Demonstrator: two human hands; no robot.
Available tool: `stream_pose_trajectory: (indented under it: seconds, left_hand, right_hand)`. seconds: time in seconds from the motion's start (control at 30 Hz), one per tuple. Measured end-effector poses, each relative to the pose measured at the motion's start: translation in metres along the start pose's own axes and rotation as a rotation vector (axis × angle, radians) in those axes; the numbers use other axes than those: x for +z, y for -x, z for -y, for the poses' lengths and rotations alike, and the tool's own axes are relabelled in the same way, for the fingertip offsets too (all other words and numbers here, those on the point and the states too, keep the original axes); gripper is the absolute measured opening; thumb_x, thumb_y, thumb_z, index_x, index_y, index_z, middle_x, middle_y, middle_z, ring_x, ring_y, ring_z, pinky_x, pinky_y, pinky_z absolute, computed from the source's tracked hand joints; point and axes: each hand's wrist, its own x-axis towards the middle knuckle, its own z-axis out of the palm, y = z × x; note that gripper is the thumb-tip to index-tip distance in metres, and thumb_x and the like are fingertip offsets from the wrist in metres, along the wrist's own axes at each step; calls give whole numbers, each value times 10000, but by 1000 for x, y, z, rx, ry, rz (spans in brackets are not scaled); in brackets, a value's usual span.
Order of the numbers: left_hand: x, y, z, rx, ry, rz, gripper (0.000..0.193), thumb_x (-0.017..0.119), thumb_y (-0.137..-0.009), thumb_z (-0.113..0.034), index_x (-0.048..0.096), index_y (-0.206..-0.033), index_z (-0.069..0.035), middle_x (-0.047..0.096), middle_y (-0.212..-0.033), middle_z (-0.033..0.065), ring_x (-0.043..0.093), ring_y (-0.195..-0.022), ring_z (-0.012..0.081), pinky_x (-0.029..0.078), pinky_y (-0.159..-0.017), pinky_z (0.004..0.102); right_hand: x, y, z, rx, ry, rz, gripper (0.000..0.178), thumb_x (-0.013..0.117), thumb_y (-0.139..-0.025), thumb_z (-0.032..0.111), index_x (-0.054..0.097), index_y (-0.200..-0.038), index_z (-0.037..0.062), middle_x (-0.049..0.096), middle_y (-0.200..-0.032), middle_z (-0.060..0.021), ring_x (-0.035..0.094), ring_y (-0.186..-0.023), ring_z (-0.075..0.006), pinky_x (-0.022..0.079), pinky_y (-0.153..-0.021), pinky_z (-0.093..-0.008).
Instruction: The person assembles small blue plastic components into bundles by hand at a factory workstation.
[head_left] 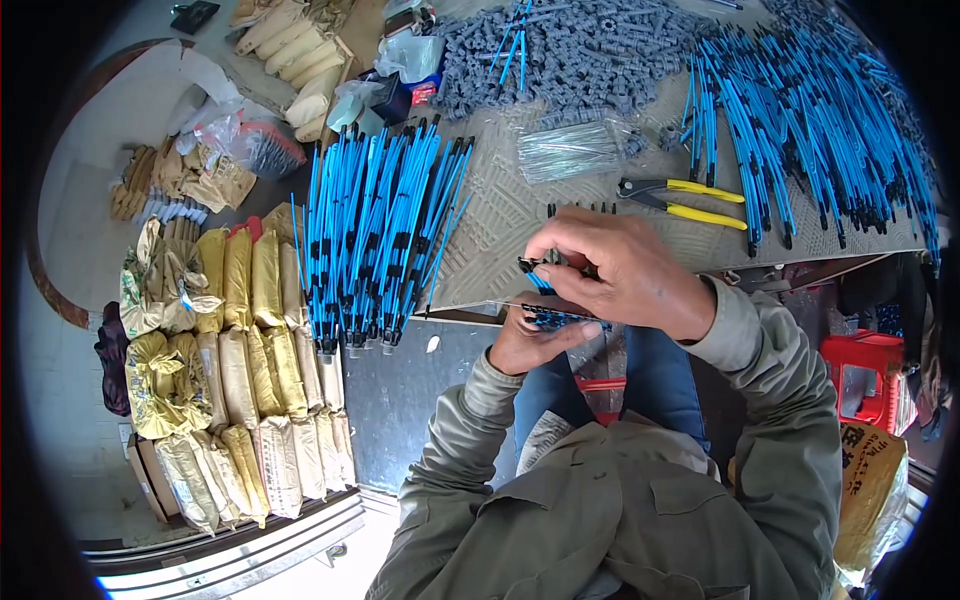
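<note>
- Patterned grey matting covers the workbench [510, 215], which is seen from above in a cluttered workshop; stacked yellow and tan sacks [235, 350] lie on the floor to the left of the bench.
- At the near edge of the bench, the right hand [625, 270] is closed, fingertips pinched on a small black part [527, 265] fitted to a short blue piece.
- Just below it, the left hand [530, 340] is curled shut around a small bundle of blue rods [560, 320], held off the bench edge over the lap.
- Left of the hands, a fanned row of blue rods with black fittings [380, 230] is laid out on the bench; these are judged to be finished.
- At the far right of the bench, a much larger heap of blue rods [810, 120] remains, so much work appears left.
- Behind the hands, yellow-handled pliers [690, 200] and a clear bag of thin metal pins [570, 150] are seen.
- At the back of the bench, loose grey plastic parts [580, 55] are piled; no bin holds them.
</note>
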Motion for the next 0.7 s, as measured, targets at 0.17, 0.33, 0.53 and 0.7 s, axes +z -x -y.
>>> stream_pose_trajectory:
  seconds: [0.17,0.33,0.53,0.7]
  left_hand:
    - [4,1,0,31,-13,10,182,730,-752,-66,675,-904,17,674,-819,58,599,-772,92,483,-705,246]
    - [7,-2,-1,-6,-16,13,200,715,-768,-64,671,-946,17,681,-866,64,606,-815,99,487,-743,252]
    - [12,-11,-11,-18,19,124,205,689,-787,-46,665,-982,13,680,-941,75,612,-902,125,484,-812,265]
    - [10,-12,-1,32,31,149,207,682,-788,-29,665,-991,5,664,-1020,93,609,-960,149,481,-847,280]
  right_hand:
    - [-4,-3,3,-36,58,59,120,639,-784,100,596,-892,70,500,-671,-74,482,-527,-211,366,-481,-330]
    - [-6,-10,2,-131,141,68,113,633,-800,133,612,-878,54,506,-670,-82,493,-533,-201,368,-481,-320]
    - [-24,-3,-11,-61,-6,164,183,610,-837,164,633,-941,15,535,-681,-79,532,-569,-168,375,-493,-296]
    - [-45,13,-21,84,-194,147,305,505,-914,234,596,-1094,6,600,-897,-109,585,-746,-185,443,-622,-276]
